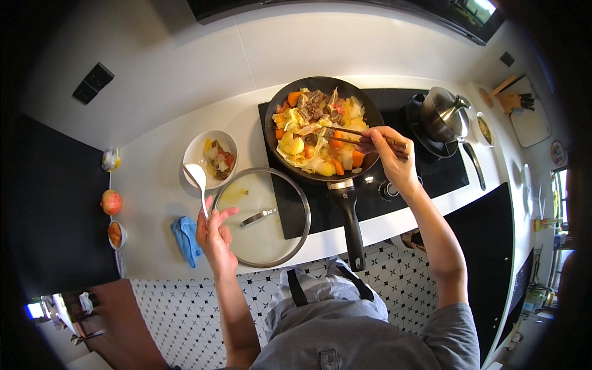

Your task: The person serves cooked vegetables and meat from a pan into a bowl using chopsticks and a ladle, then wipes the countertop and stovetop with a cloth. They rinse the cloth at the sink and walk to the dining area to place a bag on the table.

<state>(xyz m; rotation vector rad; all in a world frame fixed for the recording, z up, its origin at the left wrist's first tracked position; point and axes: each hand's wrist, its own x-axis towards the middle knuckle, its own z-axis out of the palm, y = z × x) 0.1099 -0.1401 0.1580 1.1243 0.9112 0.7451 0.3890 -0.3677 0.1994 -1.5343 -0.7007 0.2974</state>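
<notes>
My right hand grips a pair of wooden chopsticks, whose tips reach into a black frying pan and touch a strip of cabbage. Chunks of meat, carrot, potato and cabbage fill the pan. In my left hand is a white spoon, held by its handle, with its bowl over the rim of a white bowl. Some meat and vegetables lie in that bowl. Below the left hand's fingertips a glass lid rests partly on the counter and partly on the hob.
A blue cloth lies left of the lid. The pan's handle juts past the counter's front edge. On the black hob, a steel pot stands at the right. A pomegranate sits at the counter's left end.
</notes>
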